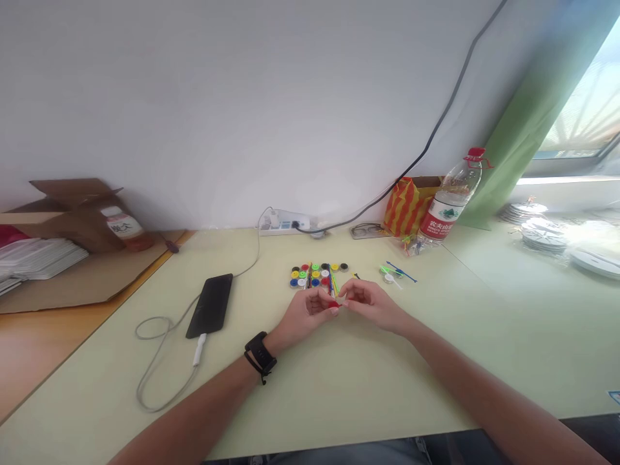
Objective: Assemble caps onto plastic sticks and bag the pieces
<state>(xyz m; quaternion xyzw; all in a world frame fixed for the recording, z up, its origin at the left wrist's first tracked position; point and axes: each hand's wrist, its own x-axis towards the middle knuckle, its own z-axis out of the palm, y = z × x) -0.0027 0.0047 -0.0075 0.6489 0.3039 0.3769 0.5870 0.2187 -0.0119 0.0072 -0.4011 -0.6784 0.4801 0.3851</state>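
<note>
Fingers of my left hand (310, 313), a black watch on its wrist, are pinched round a small red plastic piece (334, 303). My right hand (371, 307) meets it there, thumb and forefinger closed at the piece's right end; what lies between them is too small to make out. Just beyond my hands are rows of small round discs (295, 274) in black, red, green, yellow, blue and white. Thin coloured plastic sticks (333, 278) lie across the discs, partly hidden by my fingers. Further right rests a small group of sticks and discs (391, 274).
A phone (210, 307) with a looping cable (145, 374) lies left. Along the wall are a power strip (285, 223), glasses (368, 230), a striped bag (402, 206) and a large bottle (448, 200). Cardboard (97, 278) is far left; stacked discs (542, 236) stand far right.
</note>
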